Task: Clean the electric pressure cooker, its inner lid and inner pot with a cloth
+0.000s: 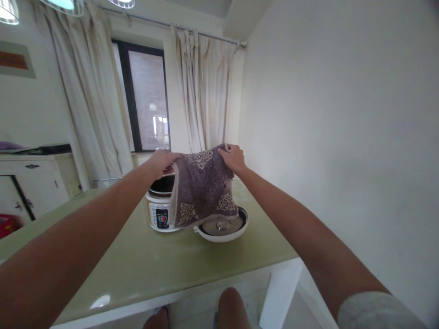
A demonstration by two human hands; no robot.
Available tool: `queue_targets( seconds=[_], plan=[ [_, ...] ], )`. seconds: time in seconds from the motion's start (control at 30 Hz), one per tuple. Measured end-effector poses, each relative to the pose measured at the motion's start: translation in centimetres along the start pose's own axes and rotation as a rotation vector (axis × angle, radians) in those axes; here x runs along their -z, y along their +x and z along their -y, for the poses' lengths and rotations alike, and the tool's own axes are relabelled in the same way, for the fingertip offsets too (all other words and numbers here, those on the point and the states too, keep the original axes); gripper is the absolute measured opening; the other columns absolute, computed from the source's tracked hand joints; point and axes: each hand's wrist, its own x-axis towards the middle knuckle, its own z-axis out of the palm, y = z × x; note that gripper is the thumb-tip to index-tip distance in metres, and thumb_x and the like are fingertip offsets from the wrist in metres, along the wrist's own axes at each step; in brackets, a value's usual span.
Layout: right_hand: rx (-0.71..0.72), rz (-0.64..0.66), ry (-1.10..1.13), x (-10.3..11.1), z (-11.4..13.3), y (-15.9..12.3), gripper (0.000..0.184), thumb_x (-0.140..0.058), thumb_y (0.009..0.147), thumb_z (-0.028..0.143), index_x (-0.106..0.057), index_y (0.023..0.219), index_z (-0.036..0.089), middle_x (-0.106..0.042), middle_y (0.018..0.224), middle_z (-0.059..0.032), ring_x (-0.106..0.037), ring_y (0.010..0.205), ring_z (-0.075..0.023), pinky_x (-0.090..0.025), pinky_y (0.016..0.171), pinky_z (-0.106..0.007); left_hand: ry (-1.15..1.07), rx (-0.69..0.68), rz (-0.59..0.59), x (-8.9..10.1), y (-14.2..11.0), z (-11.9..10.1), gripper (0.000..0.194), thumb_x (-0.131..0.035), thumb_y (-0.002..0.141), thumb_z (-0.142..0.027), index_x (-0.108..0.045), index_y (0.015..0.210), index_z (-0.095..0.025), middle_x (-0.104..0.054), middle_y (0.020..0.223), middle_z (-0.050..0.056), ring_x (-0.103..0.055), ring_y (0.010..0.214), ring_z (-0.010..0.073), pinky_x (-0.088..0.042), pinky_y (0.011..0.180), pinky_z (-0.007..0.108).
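Note:
A purple-brown towel [206, 187] with cream patterns hangs spread between my two hands. Its upper left corner is pinched by my left hand [163, 162], and my right hand [233, 157] grips the upper right corner. Behind the towel stands a white pressure cooker [159, 217], its dark mouth uncovered and its right part hidden by the cloth. The cooker's lid [222, 234] lies upside down on the table, inner metal side up, just below the towel's lower edge. Whether the towel touches the lid, I cannot tell.
The green-topped table [164, 265] has its front edge near my legs. A white wall [343, 137] rises close on the right. At the left stands a white cabinet [37, 178], with a red object [9, 225] beside it. Curtains [209, 91] and a window [149, 96] are behind.

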Motion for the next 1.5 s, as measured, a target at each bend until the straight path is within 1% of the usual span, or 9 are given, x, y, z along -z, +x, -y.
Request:
queue_targets(
  seconds=[0.23, 0.47, 0.6, 0.77, 0.9, 1.0, 1.17, 1.37, 1.5],
  plan=[
    [0.281, 0.121, 0.21, -1.2, 3.0, -3.6, 0.042, -0.055, 0.096, 0.053, -0.07, 0.077, 0.019, -0.063, 0.073, -0.0006, -0.058, 0.078, -0.018, -0.044, 0.075, -0.03, -0.044, 0.01, 0.028, -7.0, -2.6, -1.5, 0.024, -0.086, 0.064, -0.01, -0.066, 0.076, -0.014, -0.069, 0.064, 0.006, -0.07, 0.063, 0.0209, -0.063, 0.06, 0.032],
    [0.392, 0.377, 0.468, -1.3, 0.6, -3.3, 0.036, -0.077, 0.079, 0.046, -0.073, 0.099, 0.016, -0.068, 0.085, -0.0002, -0.061, 0.086, -0.0189, -0.048, 0.08, -0.031, 0.027, -0.068, 0.162, -6.6, -4.3, -2.5, 0.016, -0.067, 0.091, -0.027, -0.067, 0.095, -0.011, -0.072, 0.08, 0.008, -0.072, 0.076, 0.0176, -0.063, 0.083, 0.037],
    [0.319, 0.398, 0.565, -1.8, -0.9, -2.6, 0.021, -0.066, 0.083, 0.034, -0.072, 0.094, 0.017, -0.069, 0.088, -0.0003, -0.062, 0.091, -0.0199, -0.047, 0.085, -0.033, 0.052, -0.18, 0.016, -4.9, -4.5, 1.6, 0.052, -0.086, 0.076, -0.033, -0.063, 0.12, -0.018, -0.075, 0.102, 0.008, -0.072, 0.094, 0.0187, -0.058, 0.092, 0.036],
    [0.234, 0.389, 0.593, -2.7, -2.7, -1.9, 0.017, -0.064, 0.082, 0.033, -0.068, 0.089, 0.018, -0.066, 0.085, 0.0012, -0.06, 0.088, -0.0186, -0.045, 0.086, -0.032, -0.106, 0.193, 0.371, -4.8, -5.5, 8.3, 0.066, -0.096, 0.058, -0.051, -0.072, 0.106, -0.014, -0.079, 0.1, 0.014, -0.075, 0.094, 0.026, -0.058, 0.086, 0.039],
    [0.202, 0.308, 0.412, -2.3, -5.3, 0.2, 0.012, -0.064, 0.08, 0.029, -0.068, 0.087, 0.02, -0.064, 0.081, 0.0017, -0.057, 0.085, -0.0183, -0.044, 0.086, -0.033, -0.147, 0.104, 0.202, -7.2, -3.7, 9.5, 0.059, -0.099, 0.045, -0.032, -0.073, 0.095, -0.014, -0.079, 0.09, 0.009, -0.074, 0.083, 0.0225, -0.058, 0.085, 0.038],
    [0.158, 0.215, 0.351, -1.0, -6.8, 1.9, 0.011, -0.065, 0.081, 0.03, -0.067, 0.085, 0.02, -0.062, 0.075, 0.0023, -0.054, 0.08, -0.0174, -0.044, 0.083, -0.032, -0.189, 0.021, 0.076, -9.8, -1.4, 8.6, 0.052, -0.094, 0.052, -0.028, -0.07, 0.097, -0.016, -0.078, 0.087, 0.005, -0.072, 0.077, 0.0198, -0.059, 0.081, 0.037],
    [0.214, 0.232, 0.458, 1.5, -7.6, 1.6, 0.015, -0.063, 0.087, 0.032, -0.066, 0.091, 0.019, -0.066, 0.084, 0.001, -0.056, 0.084, -0.016, -0.046, 0.087, -0.031, -0.153, -0.139, 0.117, -11.6, -0.5, 8.8, 0.048, -0.09, 0.061, -0.034, -0.07, 0.102, -0.017, -0.079, 0.094, 0.006, -0.073, 0.084, 0.0204, -0.059, 0.084, 0.036],
    [0.096, 0.557, 0.378, 3.0, -11.0, -3.2, 0.022, -0.06, 0.09, 0.034, -0.072, 0.101, 0.019, -0.074, 0.092, -0.0059, -0.068, 0.094, -0.0231, -0.054, 0.085, -0.036, -0.008, -0.04, 0.405, -9.8, -5.0, 14.9, 0.052, -0.082, 0.076, -0.046, -0.07, 0.118, -0.017, -0.08, 0.107, 0.011, -0.075, 0.092, 0.025, -0.06, 0.082, 0.038],
    [0.095, 0.614, -0.227, 1.9, -13.8, -6.8, 0.03, -0.063, 0.088, 0.023, -0.07, 0.117, 0.017, -0.075, 0.103, -0.0118, -0.068, 0.096, -0.0252, -0.053, 0.088, -0.037, 0.438, -0.003, 0.375, -8.1, -7.7, 20.1, 0.046, -0.072, 0.086, -0.044, -0.064, 0.123, -0.016, -0.079, 0.107, 0.013, -0.074, 0.099, 0.0283, -0.057, 0.09, 0.04]
  ],
)
